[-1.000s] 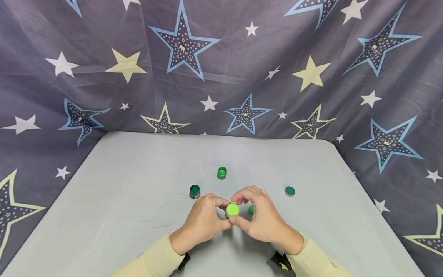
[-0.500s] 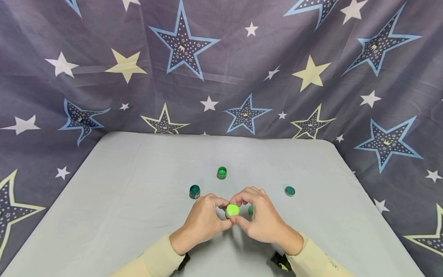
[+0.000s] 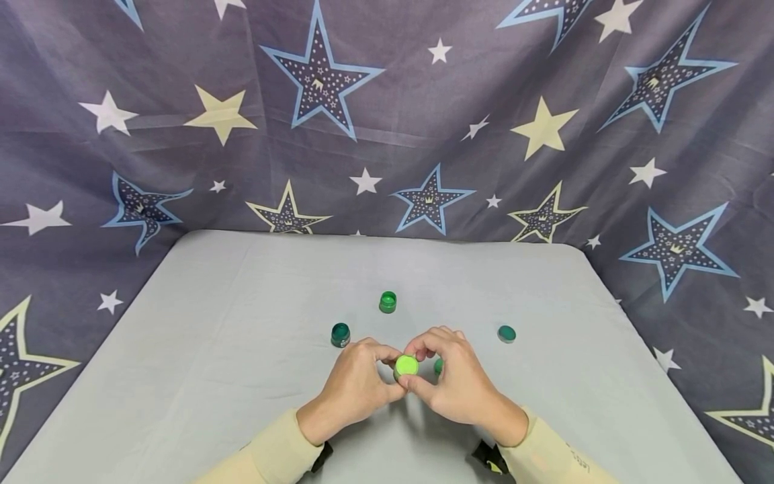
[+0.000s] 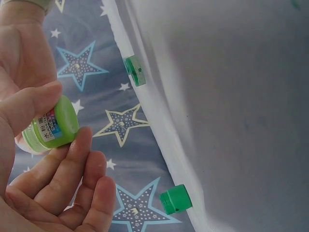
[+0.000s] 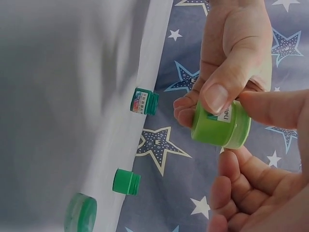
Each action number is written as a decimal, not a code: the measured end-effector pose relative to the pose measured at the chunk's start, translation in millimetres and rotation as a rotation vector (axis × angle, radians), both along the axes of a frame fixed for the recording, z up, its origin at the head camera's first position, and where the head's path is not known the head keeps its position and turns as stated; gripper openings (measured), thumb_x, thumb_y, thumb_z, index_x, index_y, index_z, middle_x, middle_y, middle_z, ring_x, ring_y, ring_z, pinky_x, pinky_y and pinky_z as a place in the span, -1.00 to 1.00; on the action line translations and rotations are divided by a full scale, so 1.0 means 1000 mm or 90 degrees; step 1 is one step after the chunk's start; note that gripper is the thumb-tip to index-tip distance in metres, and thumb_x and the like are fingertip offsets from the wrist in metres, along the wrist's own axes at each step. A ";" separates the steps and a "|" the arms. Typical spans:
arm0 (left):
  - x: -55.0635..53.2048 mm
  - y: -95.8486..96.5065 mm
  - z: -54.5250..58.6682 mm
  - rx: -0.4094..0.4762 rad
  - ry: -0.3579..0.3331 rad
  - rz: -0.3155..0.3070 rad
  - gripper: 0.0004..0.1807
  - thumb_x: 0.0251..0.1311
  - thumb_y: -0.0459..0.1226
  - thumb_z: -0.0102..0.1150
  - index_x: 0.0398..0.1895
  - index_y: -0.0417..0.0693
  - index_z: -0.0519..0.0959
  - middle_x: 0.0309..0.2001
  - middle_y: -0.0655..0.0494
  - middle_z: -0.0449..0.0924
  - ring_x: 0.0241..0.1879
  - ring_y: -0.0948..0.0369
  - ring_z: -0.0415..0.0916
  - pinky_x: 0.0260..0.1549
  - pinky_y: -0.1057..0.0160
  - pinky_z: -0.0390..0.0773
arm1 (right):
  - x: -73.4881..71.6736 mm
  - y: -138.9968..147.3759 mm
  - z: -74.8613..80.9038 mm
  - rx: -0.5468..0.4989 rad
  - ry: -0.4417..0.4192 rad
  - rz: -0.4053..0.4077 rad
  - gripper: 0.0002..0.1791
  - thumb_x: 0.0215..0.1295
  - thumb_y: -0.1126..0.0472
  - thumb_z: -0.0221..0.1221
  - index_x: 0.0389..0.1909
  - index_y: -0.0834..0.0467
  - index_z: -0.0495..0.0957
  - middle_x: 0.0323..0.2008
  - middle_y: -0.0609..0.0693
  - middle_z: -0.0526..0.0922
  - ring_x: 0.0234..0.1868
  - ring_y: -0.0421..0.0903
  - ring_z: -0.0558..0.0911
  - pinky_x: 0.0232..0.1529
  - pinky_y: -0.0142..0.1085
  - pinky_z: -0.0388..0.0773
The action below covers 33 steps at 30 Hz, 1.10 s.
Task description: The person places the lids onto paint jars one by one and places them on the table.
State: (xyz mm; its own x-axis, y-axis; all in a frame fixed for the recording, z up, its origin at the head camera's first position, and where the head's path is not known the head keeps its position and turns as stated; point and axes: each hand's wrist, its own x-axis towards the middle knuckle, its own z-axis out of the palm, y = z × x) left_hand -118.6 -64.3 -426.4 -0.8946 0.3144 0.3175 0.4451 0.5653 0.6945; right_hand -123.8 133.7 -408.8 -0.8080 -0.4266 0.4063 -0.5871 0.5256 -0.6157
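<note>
Held between both hands in the head view is a small lime green paint jar (image 3: 406, 366), its bright round top facing up. The left hand (image 3: 357, 383) grips its body with thumb and fingers; a printed label shows on that jar in the left wrist view. From the other side the right hand (image 3: 456, 383) pinches the rim at the top with thumb and fingertips. Behind the hands stand an open dark green jar (image 3: 340, 335) and an open bright green jar (image 3: 388, 302). Beside the right fingers, a green lid (image 3: 438, 366) is partly hidden.
A dark green lid (image 3: 506, 334) lies to the right on the grey cloth-covered table (image 3: 242, 302). Behind the table hangs a star-patterned curtain (image 3: 387, 134). Black straps (image 3: 491, 457) show under both wrists.
The right thumb and fingertips have shifted slightly around the top of the lime green paint jar. The left hand keeps its grip, and the things on the table have stayed put.
</note>
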 end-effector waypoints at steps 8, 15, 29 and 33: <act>0.000 0.000 0.000 0.001 0.001 -0.001 -0.76 -0.15 -0.26 0.66 -0.37 0.12 0.79 -0.43 0.43 0.67 -0.29 0.20 0.61 -0.25 0.26 0.47 | 0.000 -0.001 -0.001 0.001 0.011 -0.004 -0.63 -0.04 0.16 0.61 -0.26 -0.04 0.63 -0.36 -0.29 0.56 -0.25 -0.19 0.53 -0.10 -0.10 0.28; 0.000 0.001 -0.001 0.000 -0.003 0.001 -0.75 -0.13 -0.25 0.66 -0.33 0.10 0.80 -0.42 0.41 0.68 -0.29 0.21 0.60 -0.24 0.26 0.48 | 0.001 -0.002 -0.001 0.004 0.012 -0.010 -0.64 -0.02 0.14 0.61 -0.27 -0.03 0.63 -0.37 -0.27 0.56 -0.25 -0.15 0.53 -0.11 -0.14 0.27; -0.001 0.000 -0.001 -0.009 0.003 0.000 -0.73 -0.11 -0.26 0.66 -0.28 0.05 0.79 -0.38 0.36 0.69 -0.25 0.18 0.61 -0.25 0.25 0.51 | 0.000 0.000 -0.001 0.005 0.029 -0.006 -0.66 0.00 0.10 0.59 -0.23 -0.01 0.67 -0.38 -0.25 0.57 -0.26 -0.26 0.49 -0.17 -0.18 0.26; -0.001 0.000 0.000 -0.005 0.007 0.004 -0.73 -0.08 -0.25 0.64 -0.25 0.05 0.81 -0.32 0.32 0.74 -0.23 0.20 0.63 -0.21 0.23 0.54 | -0.001 0.000 0.000 0.004 0.037 -0.013 -0.68 0.07 0.07 0.55 -0.20 0.02 0.69 -0.39 -0.25 0.58 -0.27 -0.29 0.46 -0.19 -0.19 0.26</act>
State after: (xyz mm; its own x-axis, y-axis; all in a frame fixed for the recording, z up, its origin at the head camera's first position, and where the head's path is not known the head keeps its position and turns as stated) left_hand -119.4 -64.7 -426.5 -0.8931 0.3119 0.3242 0.4490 0.5732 0.6855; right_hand -125.0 133.7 -408.9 -0.7918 -0.4130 0.4499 -0.6108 0.5413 -0.5779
